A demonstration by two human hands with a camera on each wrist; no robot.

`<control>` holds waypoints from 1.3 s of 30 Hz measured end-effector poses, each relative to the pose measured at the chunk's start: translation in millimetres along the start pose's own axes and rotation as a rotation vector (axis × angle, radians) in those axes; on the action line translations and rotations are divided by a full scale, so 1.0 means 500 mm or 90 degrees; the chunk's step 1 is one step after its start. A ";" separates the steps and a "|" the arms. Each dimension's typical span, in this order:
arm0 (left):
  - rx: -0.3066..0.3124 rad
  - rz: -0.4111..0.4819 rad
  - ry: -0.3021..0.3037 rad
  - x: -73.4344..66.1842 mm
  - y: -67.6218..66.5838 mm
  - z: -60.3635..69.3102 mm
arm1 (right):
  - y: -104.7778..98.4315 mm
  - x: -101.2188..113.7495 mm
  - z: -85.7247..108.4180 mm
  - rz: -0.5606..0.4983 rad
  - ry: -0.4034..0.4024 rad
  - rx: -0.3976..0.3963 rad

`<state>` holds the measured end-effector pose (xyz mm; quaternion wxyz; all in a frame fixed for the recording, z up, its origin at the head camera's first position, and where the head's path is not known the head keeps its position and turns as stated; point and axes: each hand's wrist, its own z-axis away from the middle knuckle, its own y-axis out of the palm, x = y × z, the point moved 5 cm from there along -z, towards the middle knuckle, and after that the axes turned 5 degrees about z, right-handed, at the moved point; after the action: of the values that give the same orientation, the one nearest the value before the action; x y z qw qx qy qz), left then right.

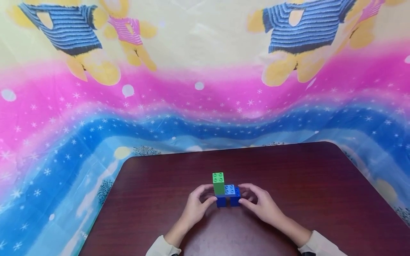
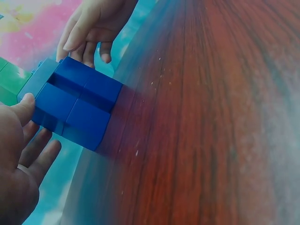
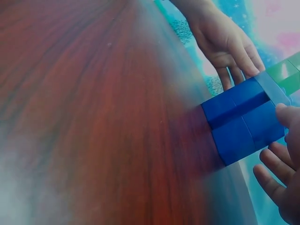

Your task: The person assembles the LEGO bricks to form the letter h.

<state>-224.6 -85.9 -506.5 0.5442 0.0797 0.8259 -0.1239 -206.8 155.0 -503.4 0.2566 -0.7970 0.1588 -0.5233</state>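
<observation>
A small structure of toy building bricks stands on the table, two dark blue columns (image 1: pixel 221 202) side by side with a narrow gap between them. A lighter blue brick (image 1: pixel 229 190) bridges them. Green bricks (image 1: pixel 219 188) rise on the left end, studs up. My left hand (image 1: pixel 196 205) holds the structure's left side, its thumb at the near edge and its fingers partly hidden behind. On the opposite side my right hand (image 1: pixel 263 204) has its thumb against the blue bricks (image 3: pixel 253 119), with the other fingers curved around the far side.
The dark red-brown wooden table (image 1: pixel 160 177) has rounded far corners. Behind it hangs a cloth backdrop (image 1: pixel 198 103) printed with bears, snowflakes and pink and blue bands. Light-coloured sleeves (image 1: pixel 321 245) cover the forearms.
</observation>
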 end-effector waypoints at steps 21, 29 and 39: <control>-0.008 -0.010 -0.025 -0.002 0.011 -0.008 | 0.010 -0.003 -0.015 -0.006 0.026 -0.033; -0.036 -0.050 -0.033 0.005 0.014 -0.028 | 0.014 -0.015 -0.029 -0.007 0.065 -0.042; -0.038 -0.076 -0.025 0.011 0.015 -0.047 | 0.020 -0.019 -0.045 0.004 0.071 -0.059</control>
<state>-245.4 -72.0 -503.7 0.5538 0.0116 0.8218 -0.1331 -231.0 146.4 -509.3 0.2120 -0.7770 0.1994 -0.5582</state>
